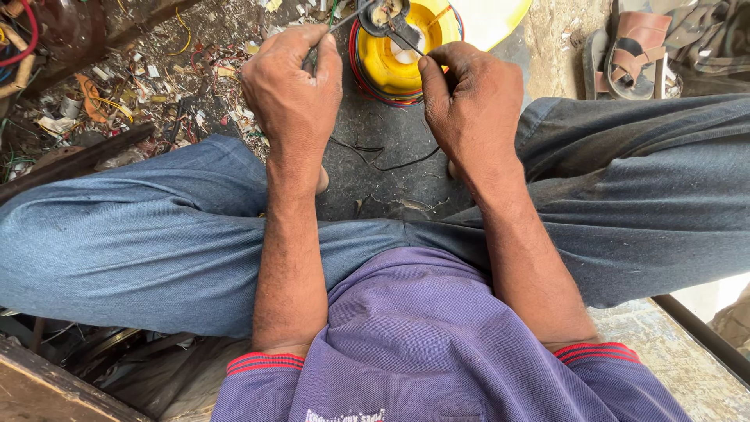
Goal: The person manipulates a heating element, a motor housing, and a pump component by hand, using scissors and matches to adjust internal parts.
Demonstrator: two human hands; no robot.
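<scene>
Hands meet over the dusty grey concrete floor (391,184), between the knees. The small dark metal-and-plastic electrical part (384,16) sits just above a yellow plastic reel wound with coloured wire (383,66); it looks light and rigid, its contacts probably delicate, best gripped by its body. The right hand (469,98) pinches its lower edge, fingers closed. The left hand (293,86) is closed narrowly on a thin grey metal tool (349,19) touching the part.
</scene>
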